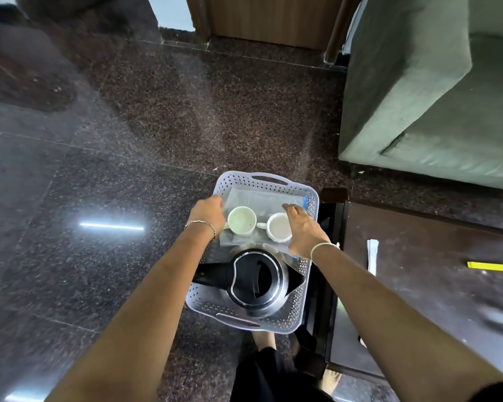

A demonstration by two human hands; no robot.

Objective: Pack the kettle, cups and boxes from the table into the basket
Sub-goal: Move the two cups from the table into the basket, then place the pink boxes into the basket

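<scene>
Granite floor: dark, speckled and polished, spread under everything.
Left hand: fingers are curled round the left edge of a clear flat plastic box, which is gripped.
Pale lilac perforated plastic basket: placed just beside the table's left edge.
White ceramic cups: left cup and right cup are set side by side on the clear box, in the basket's far half.
Steel-and-black electric kettle: stood upright in the basket's near half, spout turned right.
Right hand: bent fingers are laid on the box's right edge; a grasp cannot be told.
Dark wooden table: a white paper sachet and a yellow strip are laid on it.
</scene>
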